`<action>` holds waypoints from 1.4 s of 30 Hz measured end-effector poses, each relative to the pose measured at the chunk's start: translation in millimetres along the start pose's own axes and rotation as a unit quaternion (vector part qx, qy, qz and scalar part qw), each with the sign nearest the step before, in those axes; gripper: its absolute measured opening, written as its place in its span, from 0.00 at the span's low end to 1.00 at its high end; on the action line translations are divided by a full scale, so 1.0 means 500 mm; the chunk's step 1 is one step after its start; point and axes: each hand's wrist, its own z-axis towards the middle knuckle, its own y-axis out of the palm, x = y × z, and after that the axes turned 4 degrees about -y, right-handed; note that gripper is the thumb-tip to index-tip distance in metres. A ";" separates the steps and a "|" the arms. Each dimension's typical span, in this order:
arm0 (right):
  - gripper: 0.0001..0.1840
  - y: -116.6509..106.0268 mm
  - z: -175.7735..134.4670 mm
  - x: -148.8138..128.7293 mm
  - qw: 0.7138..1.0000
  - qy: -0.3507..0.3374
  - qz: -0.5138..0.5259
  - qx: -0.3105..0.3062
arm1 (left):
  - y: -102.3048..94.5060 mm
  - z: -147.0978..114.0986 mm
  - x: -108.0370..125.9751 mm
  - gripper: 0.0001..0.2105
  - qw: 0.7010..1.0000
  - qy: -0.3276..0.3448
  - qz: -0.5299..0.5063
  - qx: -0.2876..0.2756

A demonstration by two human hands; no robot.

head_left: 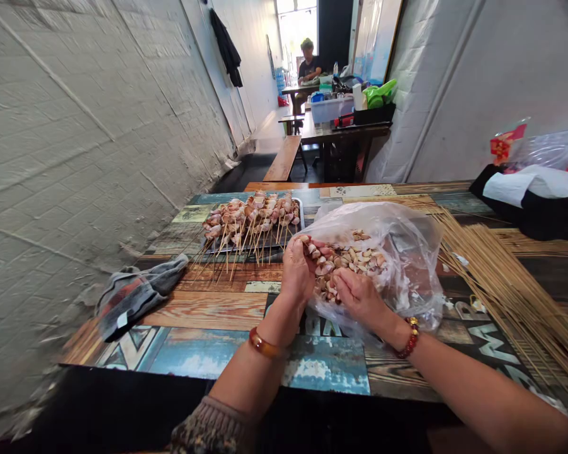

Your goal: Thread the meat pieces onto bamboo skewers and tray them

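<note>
Whether the right hand point(358, 296) holds anything is hidden — its fingers curl closed; the left hand point(298, 268) curls its fingers around garlic cloves point(314, 251).

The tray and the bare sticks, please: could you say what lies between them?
In the head view, a clear plastic bag of garlic-like pieces lies between tray and sticks, with the left hand and right hand at it.

Was a patchwork table point(208, 309) beneath the gripping left hand point(297, 270); bore a tray point(301, 217) left beyond, a grey cloth point(139, 295) farther left, a plastic bag point(414, 252) just right, thin sticks point(520, 284) farther right.
</note>
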 end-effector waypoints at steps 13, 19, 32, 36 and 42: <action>0.17 -0.010 0.007 -0.009 0.993 0.058 0.099 -0.036 | -0.011 0.002 0.020 0.18 0.998 -0.048 -0.021 -0.026; 0.17 -0.018 0.008 -0.021 0.994 0.040 0.097 -0.035 | -0.015 0.005 0.017 0.16 0.999 -0.032 0.012 -0.031; 0.14 -0.004 -0.002 -0.009 0.998 0.017 0.037 0.040 | 0.011 -0.035 -0.010 0.16 0.991 -0.126 -0.003 -0.046; 0.15 -0.004 -0.001 -0.011 0.999 0.008 0.024 0.043 | 0.014 -0.033 -0.012 0.15 0.988 -0.146 -0.013 -0.048; 0.15 0.000 0.004 -0.008 0.999 0.002 0.036 0.036 | 0.014 -0.029 -0.005 0.16 0.988 -0.146 -0.009 -0.045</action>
